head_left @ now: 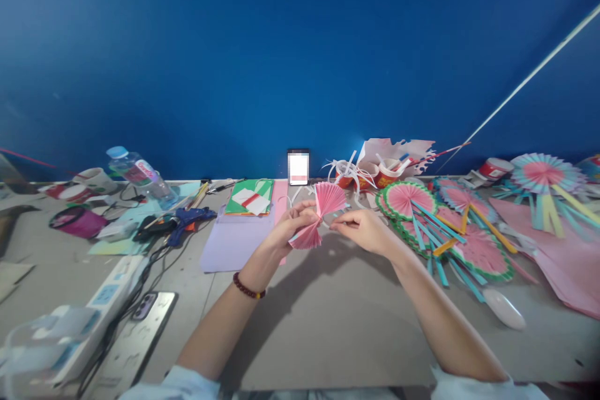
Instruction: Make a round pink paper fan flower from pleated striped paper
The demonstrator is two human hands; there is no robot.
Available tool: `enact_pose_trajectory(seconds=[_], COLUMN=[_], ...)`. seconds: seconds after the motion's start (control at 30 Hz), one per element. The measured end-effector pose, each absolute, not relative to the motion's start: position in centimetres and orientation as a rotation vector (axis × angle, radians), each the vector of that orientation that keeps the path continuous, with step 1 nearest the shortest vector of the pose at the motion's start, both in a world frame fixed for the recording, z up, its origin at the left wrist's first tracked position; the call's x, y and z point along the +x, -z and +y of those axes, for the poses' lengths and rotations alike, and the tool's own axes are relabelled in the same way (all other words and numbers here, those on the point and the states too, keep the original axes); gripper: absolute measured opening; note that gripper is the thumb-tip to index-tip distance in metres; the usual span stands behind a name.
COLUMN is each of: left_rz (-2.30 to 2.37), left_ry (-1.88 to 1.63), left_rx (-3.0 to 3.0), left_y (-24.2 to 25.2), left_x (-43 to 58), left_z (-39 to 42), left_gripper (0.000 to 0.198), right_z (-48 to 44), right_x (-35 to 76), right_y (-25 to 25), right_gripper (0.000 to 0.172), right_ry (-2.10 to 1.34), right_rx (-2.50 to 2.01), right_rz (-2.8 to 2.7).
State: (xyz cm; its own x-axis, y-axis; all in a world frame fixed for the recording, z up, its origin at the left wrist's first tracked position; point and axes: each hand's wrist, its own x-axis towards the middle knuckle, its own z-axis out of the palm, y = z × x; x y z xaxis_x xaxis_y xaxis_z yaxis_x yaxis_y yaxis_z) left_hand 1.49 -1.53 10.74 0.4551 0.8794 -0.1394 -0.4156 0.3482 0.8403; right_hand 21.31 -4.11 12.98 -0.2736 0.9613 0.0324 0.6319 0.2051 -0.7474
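Observation:
My left hand (291,224) pinches the middle of a pink pleated paper fan (322,212), which flares out above and below the fingers. My right hand (362,228) is closed in a pinch just right of the fan's waist, apparently on a thin white strip that I cannot make out clearly. Both hands hover above the grey table (328,312), a little past its middle. A dark red bead bracelet (247,288) sits on my left wrist.
Finished pink and green paper rosettes with coloured strips (445,231) lie to the right, beside pink paper sheets (562,256). A lilac sheet (229,244), a blue glue gun (187,220), a water bottle (138,174), a phone (149,307) and a power strip (107,290) lie left. Paper cups (370,174) stand behind.

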Motion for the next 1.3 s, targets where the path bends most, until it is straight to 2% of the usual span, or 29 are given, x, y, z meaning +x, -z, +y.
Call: enact_pose_trajectory(seconds=[0.17,0.43,0.6,0.83,1.1,1.3], left_rz=[0.605,0.489,0.602,0.712,0.715,0.696], left_ry=[-0.858,-0.544,-0.384,-0.384,-0.502,-0.535], left_rx=[0.936,1.146,1.314,1.427,1.520,1.678], left_y=[-11.1,-11.1,-11.1,-9.8,-9.7,-9.5], left_x=[1.4,1.2,1.8,2.7,3.2,3.4], left_z=[-2.0,-2.9,-3.4,-3.6,-4.3,-4.8], left_gripper=[0.056,0.063,0.067,0.062,0.084,0.082], right_z=[-1.7,-0.3,-0.3,-0.7,-0.4,-0.5], right_x=[22.6,24.1,24.3,24.2,24.0,23.5], right_y=[-11.5,-10.4,-10.5,-10.7,-9.9,-9.6], right_gripper=[0.035,0.037,0.038,0.031,0.029,0.022], right_ry=[-1.252,-1.411,-1.377,-1.202,-1.125,-1.170], right_rx=[-1.297,-1.271,-1.301,-1.425,-1.509,-1.472], right_rz=[-1.856,-1.812,-1.965,-2.036,-2.109,-2.098])
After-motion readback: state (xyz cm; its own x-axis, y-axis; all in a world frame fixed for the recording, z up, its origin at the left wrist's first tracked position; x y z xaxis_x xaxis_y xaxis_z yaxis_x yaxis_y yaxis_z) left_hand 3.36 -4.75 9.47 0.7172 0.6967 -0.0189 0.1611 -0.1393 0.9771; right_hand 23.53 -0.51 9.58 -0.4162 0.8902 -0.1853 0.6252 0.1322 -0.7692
